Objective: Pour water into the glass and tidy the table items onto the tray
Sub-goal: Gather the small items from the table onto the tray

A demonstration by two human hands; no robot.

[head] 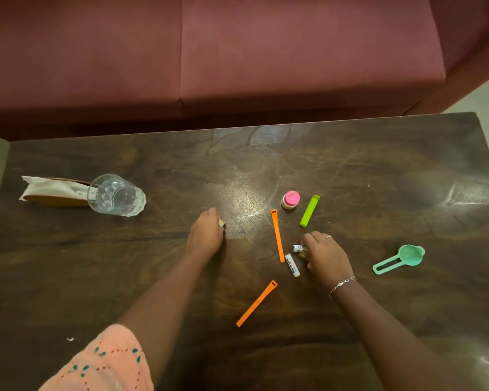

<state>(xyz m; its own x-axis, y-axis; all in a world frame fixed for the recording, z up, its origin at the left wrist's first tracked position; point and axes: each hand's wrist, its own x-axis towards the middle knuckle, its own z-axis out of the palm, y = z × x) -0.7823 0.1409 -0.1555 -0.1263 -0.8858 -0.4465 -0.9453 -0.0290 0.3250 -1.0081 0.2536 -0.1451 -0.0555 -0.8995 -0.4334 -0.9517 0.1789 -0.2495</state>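
Two hands gather clutter: left hand point(206, 234) curled around a small item, right hand point(326, 256) pinching a white tube point(299, 248); glass point(115, 196) far left, tray unseen; tubes may roll away

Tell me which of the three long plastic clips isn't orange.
The green clip, lying beside the pink-capped bottle. The other two clips are orange.

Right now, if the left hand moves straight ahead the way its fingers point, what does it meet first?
Probably nothing: the left hand points up the bare table toward its far edge, passing right of the glass.
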